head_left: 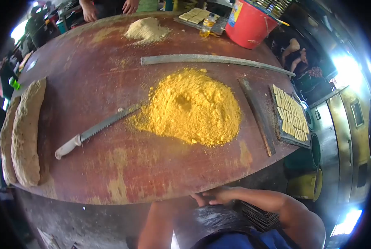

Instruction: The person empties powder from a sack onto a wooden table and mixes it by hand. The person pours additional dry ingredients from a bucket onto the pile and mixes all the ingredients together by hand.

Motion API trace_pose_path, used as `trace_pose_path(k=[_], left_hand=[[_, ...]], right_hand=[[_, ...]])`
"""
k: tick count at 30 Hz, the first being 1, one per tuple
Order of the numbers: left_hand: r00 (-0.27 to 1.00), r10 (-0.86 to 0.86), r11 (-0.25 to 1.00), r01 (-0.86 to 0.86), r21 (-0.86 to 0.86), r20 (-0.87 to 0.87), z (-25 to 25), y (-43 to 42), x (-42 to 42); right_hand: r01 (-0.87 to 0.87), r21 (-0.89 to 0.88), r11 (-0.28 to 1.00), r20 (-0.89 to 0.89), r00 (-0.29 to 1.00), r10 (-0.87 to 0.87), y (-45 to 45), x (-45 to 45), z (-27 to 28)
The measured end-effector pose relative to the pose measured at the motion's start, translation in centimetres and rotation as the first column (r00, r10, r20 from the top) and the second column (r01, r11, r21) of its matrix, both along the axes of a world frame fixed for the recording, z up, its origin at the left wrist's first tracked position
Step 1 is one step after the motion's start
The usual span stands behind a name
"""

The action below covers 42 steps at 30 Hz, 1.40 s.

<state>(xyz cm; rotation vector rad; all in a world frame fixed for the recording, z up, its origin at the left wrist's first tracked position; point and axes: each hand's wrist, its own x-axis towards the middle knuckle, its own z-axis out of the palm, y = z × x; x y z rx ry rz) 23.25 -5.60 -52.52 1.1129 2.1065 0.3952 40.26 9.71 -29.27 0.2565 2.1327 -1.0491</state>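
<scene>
We seem to be pausing between steps, our left hand [173, 207] and right hand [223, 194] resting on the near side of the yellow heap [198, 110] lying on the table [90, 182]; we cannot tell their grip; reaching the heap would be calling for avoiding the knife [100, 127] lying left of it

Bright yellow, crumbly powder mound [202, 114]: broad, roughly rounded heap; fine grains mixed with small lumps. Shallow hollow noted left of centre, in upper part. Lies loose on worn reddish-brown counter [85, 174]; thin spill extends from left side, scattered crumbs around edges.
</scene>
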Motion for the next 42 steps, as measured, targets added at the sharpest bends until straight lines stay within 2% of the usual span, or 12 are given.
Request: trace_pose_path(k=[5, 7, 11, 13, 15, 19, 22, 24, 28, 30, 35, 42], left_hand=[[0.993, -0.015, 0.999, 0.02, -0.038, 0.117, 3.1, -1.1, -0.4], [0.981, -0.018, 0.998, 0.029, -0.055, 0.194, 6.1, -2.6, -0.8], [0.895, -0.044, 0.977, 0.132, -0.169, 0.443, 15.3, -6.5, -1.7], [0.83, 0.033, 0.947, 0.153, -0.283, 0.557, 20.3, -8.8, -2.3], [0.792, 0.196, 0.928, 0.041, -0.37, 0.578, 24.4, -10.2, -2.7], [0.736, 0.363, 0.874, -0.482, 0.065, 0.572, 29.7, -3.1, -5.2], [0.751, 0.526, 0.618, -0.659, 0.428, 0.398, 27.9, 7.3, -8.5], [0.578, 0.593, 0.507, -0.809, 0.298, 0.561, 29.1, 13.4, -9.0], [0.833, 0.549, 0.814, -0.551, 0.184, 0.066, 30.1, 22.4, -8.5], [0.842, 0.539, 0.837, -0.539, 0.099, 0.025, 32.0, 25.8, -6.5], [0.877, 0.378, 0.906, -0.284, 0.313, -0.296, 24.5, 23.3, -7.6], [0.937, 0.35, 0.875, -0.321, 0.363, -0.015, 28.1, 23.5, -10.2]], right_hand=[[0.275, -0.303, 0.913, -0.16, 0.929, -0.333, 3.0, 1.6, 6.5], [0.587, -0.394, 0.707, -0.367, 0.605, -0.707, 6.1, 2.0, 8.3], [0.838, 0.051, 0.544, -0.648, 0.442, -0.62, 18.5, -0.6, 9.3], [0.738, 0.489, 0.465, -0.745, 0.63, -0.217, 24.1, -4.0, 5.7], [0.706, 0.303, 0.639, -0.596, 0.664, -0.451, 25.5, -9.2, 5.5], [0.697, 0.3, 0.651, -0.571, 0.678, -0.463, 24.7, -14.1, 4.8], [0.589, 0.215, 0.779, -0.518, 0.745, -0.421, 24.1, -13.9, 8.7], [0.212, 0.15, 0.966, -0.431, 0.893, -0.129, 26.9, -14.3, 9.0], [0.607, -0.094, 0.789, -0.358, 0.719, -0.596, 33.5, -17.4, 9.5], [0.698, 0.325, 0.638, -0.665, 0.648, -0.371, 35.3, -20.0, 4.3], [0.436, 0.26, 0.861, -0.573, 0.788, -0.226, 32.7, -21.2, -0.6], [0.539, 0.245, 0.806, -0.536, 0.768, -0.351, 27.6, -17.8, 3.1]])
